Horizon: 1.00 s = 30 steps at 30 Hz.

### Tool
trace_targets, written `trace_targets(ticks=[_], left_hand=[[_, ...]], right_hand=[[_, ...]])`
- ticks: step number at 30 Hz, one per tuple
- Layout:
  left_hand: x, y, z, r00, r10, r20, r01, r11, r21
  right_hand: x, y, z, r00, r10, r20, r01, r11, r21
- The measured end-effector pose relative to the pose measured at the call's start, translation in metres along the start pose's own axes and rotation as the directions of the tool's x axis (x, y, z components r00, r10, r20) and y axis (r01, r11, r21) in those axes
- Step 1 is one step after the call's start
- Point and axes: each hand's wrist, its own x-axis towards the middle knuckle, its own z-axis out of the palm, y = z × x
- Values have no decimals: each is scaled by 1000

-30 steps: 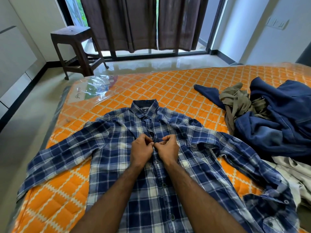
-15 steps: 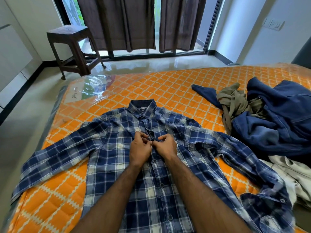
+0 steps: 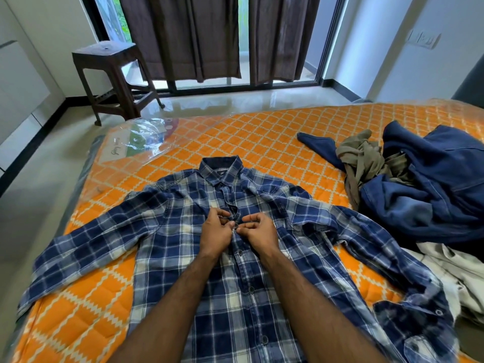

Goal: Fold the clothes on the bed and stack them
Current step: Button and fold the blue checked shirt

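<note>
— Where was the shirt (image 3: 183,258)?

— Flat on the bed (image 3: 262,142), front up, collar pointing toward the window and both sleeves spread out to the sides. The right sleeve ran down toward the near right corner, its cuff rumpled.

— And the hands?

— Both sat on the chest, at the button strip, just below the collar. The left hand (image 3: 216,233) had its fingers curled and pinched the left edge of the strip; the right hand (image 3: 258,230) did the same on the other edge, thumb and bent fingers nipping the cloth beside a button. The two hands were just beside each other — knuckles nearly touching.

— Were the lower buttons done up?

— Several dark ones showed in a row down the front, and the strip looked closed there.

— What else lay on the bed?

— A heap (image 3: 424,184) of blue, olive and pale clothes at the right, near the right sleeve, and a clear plastic bag (image 3: 138,142) at the far left corner. A brown stool (image 3: 110,72) stood on the floor by the curtains (image 3: 183,35).
</note>
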Motion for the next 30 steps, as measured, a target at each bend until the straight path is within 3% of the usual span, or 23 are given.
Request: trace_targets(ticks=[12, 15, 18, 22, 24, 26, 28, 30], left_hand=[[-2, -3, 0, 991, 137, 13, -137, 981, 139], [5, 1, -9, 996, 59, 68, -66, 993, 96], [23, 9, -27, 998, -21, 63, 23, 999, -37], [52, 20, -38, 998, 20, 53, -24, 998, 66], [65, 24, -36, 993, 25, 114, -41, 988, 146], [72, 24, -31, 989, 30, 148, -57, 982, 182], [73, 17, -26, 992, 38, 117, -61, 977, 202], [72, 10, -23, 997, 42, 61, -53, 980, 192]], right_hand=[[0, -12, 5, 995, 77, -69, -81, 995, -55], [5, -17, -2, 996, 85, -22, -87, 993, -78], [17, -35, -12, 1000, -2, 0, 2, 984, -179], [34, -60, -4, 977, -203, 62, 211, 897, -387], [45, -66, 11, 968, -187, 168, 249, 801, -544], [56, -64, 20, 972, -155, 178, 235, 689, -685], [63, -58, 17, 989, -136, 61, 145, 772, -619], [67, -51, 9, 997, -55, -49, 33, 925, -380]])
